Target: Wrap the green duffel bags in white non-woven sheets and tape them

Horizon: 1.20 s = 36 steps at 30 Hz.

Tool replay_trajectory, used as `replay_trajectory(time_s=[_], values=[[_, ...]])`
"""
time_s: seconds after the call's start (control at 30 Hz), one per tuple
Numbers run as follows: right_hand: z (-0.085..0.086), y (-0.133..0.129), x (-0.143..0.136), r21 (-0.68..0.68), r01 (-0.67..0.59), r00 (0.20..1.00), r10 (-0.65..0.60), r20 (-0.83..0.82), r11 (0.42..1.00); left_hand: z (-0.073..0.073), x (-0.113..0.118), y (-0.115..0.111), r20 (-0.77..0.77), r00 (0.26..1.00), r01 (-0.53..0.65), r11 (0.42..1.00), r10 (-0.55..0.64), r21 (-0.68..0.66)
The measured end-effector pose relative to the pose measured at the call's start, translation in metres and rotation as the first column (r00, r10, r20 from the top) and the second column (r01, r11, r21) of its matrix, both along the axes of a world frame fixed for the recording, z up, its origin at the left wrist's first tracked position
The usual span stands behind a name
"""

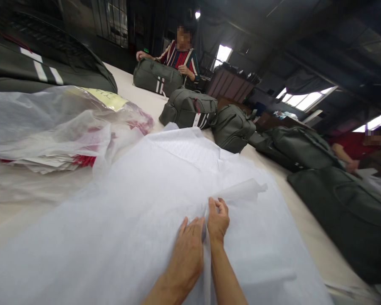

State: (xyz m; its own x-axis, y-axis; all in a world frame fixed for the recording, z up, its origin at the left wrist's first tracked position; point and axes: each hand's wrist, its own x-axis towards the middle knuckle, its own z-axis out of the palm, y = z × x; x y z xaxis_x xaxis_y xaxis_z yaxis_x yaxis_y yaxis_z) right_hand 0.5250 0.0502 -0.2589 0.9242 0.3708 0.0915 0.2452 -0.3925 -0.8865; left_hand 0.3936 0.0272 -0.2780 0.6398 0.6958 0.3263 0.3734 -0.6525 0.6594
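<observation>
A stack of thin white sheets [139, 203], paper or fabric, covers the table in front of me. My left hand [190, 245] lies flat on the top layer, its fingers stretched forward and close together. Just to its right, my right hand [218, 220] is closed in a pinch on the lifted edge of a thin white sheet [207, 271]. That raised edge runs between my two wrists toward me. A curled, translucent flap [244, 189] rests beyond my right hand.
Clear plastic bags [47, 114] with red-stringed tags [51, 163] lie left, near a dark duffel bag [6, 63]. Several dark green bags [189, 106] line the table's far and right sides. One person [180, 59] handles a bag [155, 76]; another [352, 148] sits right.
</observation>
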Motion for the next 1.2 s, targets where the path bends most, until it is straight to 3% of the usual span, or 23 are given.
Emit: replay_trajectory(time_s=[0.13, 0.3, 0.5, 0.6, 0.7, 0.77, 0.83, 0.9, 1.0, 1.03, 1.1, 1.17, 1.2], values=[[-0.002, 0.003, 0.002, -0.198, -0.089, 0.989, 0.11, 0.101, 0.976, 0.016, -0.005, 0.007, 0.072, 0.995, -0.06, 0.981, 0.074, -0.184], [0.006, -0.003, 0.02, -0.502, -0.175, 0.912, 0.331, 0.241, 0.847, 0.027, -0.008, 0.007, -0.02, 0.999, 0.038, 0.989, -0.041, -0.145], [-0.001, -0.006, 0.052, -0.525, -0.224, 0.719, 0.502, 0.48, 0.822, 0.028, -0.009, 0.005, -0.001, 0.999, 0.042, 0.984, -0.043, -0.171], [-0.007, -0.001, 0.054, -0.67, -0.216, 0.722, 0.578, 0.38, 0.71, 0.032, -0.009, 0.005, -0.013, 1.0, 0.022, 0.982, -0.025, -0.189], [-0.003, 0.001, 0.045, -0.772, -0.152, 0.752, 0.58, 0.315, 0.617, 0.034, -0.01, 0.006, -0.031, 0.999, 0.021, 0.979, -0.028, -0.205], [0.005, -0.002, 0.04, -0.779, -0.102, 0.763, 0.551, 0.337, 0.618, 0.035, -0.011, 0.006, -0.024, 0.998, 0.054, 0.969, -0.061, -0.24], [0.014, -0.01, 0.04, -0.748, -0.064, 0.77, 0.51, 0.384, 0.66, 0.038, -0.014, 0.005, 0.004, 0.988, 0.149, 0.944, -0.155, -0.294], [0.019, -0.018, 0.046, -0.667, -0.063, 0.769, 0.462, 0.441, 0.742, 0.043, -0.018, 0.002, 0.025, 0.954, 0.29, 0.893, -0.3, -0.343], [0.015, -0.025, 0.06, -0.482, -0.179, 0.776, 0.424, 0.466, 0.858, 0.05, -0.022, 0.0, 0.051, 0.887, 0.439, 0.804, -0.459, -0.402], [0.011, -0.026, 0.063, -0.445, -0.227, 0.782, 0.435, 0.447, 0.866, 0.051, -0.022, 0.0, 0.062, 0.892, 0.433, 0.806, -0.448, -0.405], [0.0, -0.025, 0.064, -0.47, -0.284, 0.78, 0.487, 0.394, 0.836, 0.048, -0.019, 0.002, 0.036, 0.949, 0.308, 0.891, -0.314, -0.334], [-0.008, -0.022, 0.059, -0.586, -0.281, 0.758, 0.55, 0.35, 0.76, 0.038, -0.014, 0.005, -0.059, 0.99, 0.118, 0.982, -0.128, -0.149], [-0.011, -0.02, 0.055, -0.643, -0.26, 0.749, 0.571, 0.337, 0.72, 0.032, -0.012, 0.007, -0.118, 0.991, 0.062, 0.997, -0.067, -0.041]])
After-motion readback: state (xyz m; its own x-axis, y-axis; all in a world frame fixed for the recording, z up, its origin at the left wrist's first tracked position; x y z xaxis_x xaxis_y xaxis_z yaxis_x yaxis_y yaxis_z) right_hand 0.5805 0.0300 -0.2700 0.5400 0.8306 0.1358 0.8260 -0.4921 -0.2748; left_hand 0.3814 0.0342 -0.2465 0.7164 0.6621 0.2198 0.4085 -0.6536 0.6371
